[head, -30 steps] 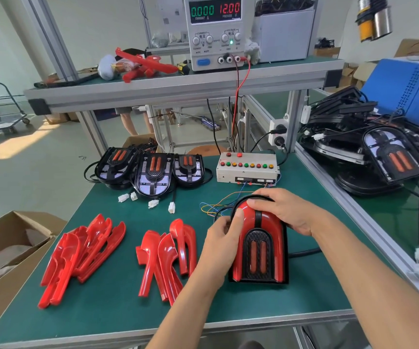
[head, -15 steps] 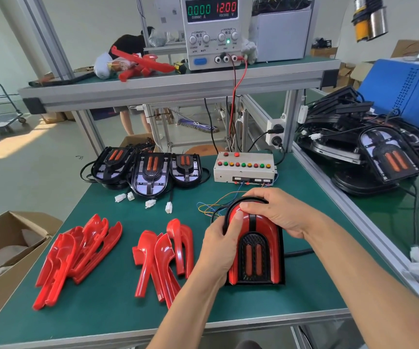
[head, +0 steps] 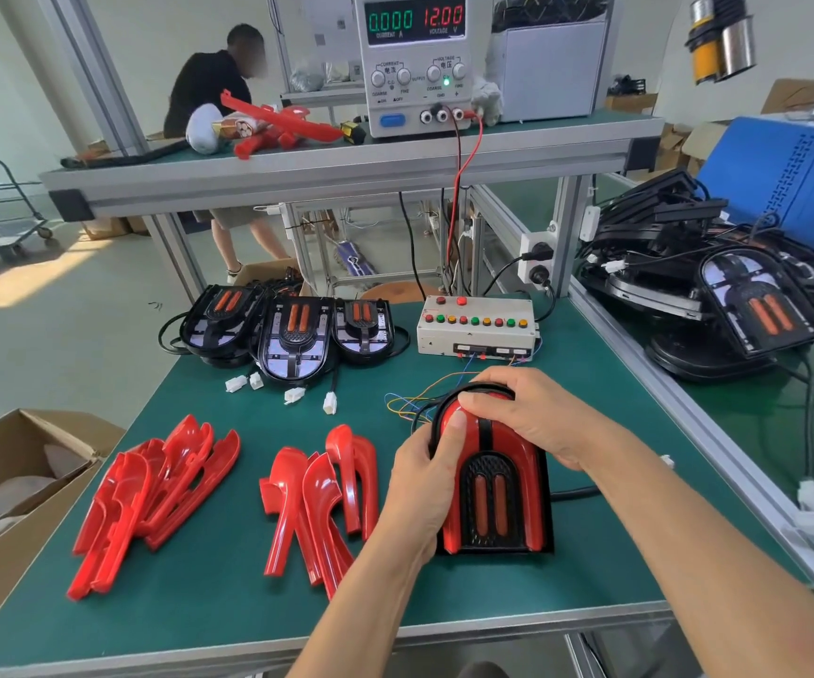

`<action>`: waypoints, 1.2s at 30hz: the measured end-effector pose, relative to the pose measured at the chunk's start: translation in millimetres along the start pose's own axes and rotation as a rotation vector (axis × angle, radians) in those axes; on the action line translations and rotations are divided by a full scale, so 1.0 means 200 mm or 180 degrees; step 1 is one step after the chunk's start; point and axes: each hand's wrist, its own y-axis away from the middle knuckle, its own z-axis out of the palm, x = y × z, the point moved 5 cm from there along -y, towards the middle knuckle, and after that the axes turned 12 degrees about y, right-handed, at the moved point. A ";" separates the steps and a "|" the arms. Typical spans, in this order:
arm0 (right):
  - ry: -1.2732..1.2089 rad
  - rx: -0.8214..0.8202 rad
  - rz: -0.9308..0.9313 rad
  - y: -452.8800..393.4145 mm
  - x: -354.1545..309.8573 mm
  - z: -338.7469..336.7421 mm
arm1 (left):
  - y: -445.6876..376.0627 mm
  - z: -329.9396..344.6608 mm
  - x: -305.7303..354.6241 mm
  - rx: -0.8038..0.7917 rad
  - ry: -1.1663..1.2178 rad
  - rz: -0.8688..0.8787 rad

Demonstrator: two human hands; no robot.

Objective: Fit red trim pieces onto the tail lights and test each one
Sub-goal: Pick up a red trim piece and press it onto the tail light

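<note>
Both hands gripping tail light (head: 493, 486) on worktop (head: 229, 609): left hand (head: 424, 482) clasping side, right hand (head: 527, 418) pressing curved top. Uneven pressure probably leaving red trim half-seated, popping loose.

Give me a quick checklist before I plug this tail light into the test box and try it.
1. Red trim on the tail light: both sides covered, looks seated; ok, though clips cannot be seen.
2. Hands: left hand grips the light's left edge, thumb pressing the trim; right hand presses the top; ok.
3. Power supply: reads 12.00 volts, 0.000 current, green lamp lit; ok.
4. Test box: on the table behind the light, wires attached; ok.
5. This light's plug: its cable runs out to the right, plug hidden; cannot tell.
6. Lamps glowing: none visibly lit; not ok yet.
</note>
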 end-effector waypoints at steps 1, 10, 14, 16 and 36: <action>0.0021 -0.0041 0.0002 0.00 0.00 -0.01 | 0.00 0.00 0.00 -0.0047 -0.0056 -0.0007; -0.0501 -0.0254 0.0189 0.17 0.26 -0.02 | 0.08 -0.10 -0.05 -0.0377 -0.0492 -0.0309; -0.0906 0.0100 0.0131 0.19 0.31 0.03 | 0.14 -0.19 -0.10 -0.0457 -0.1000 -0.0179; -0.0998 0.0180 0.0120 0.19 0.32 0.04 | 0.17 -0.20 -0.11 -0.0742 -0.1208 -0.0152; -0.0353 0.0816 0.0144 0.25 0.32 0.04 | 0.15 -0.15 -0.14 -0.0402 -0.1096 0.0051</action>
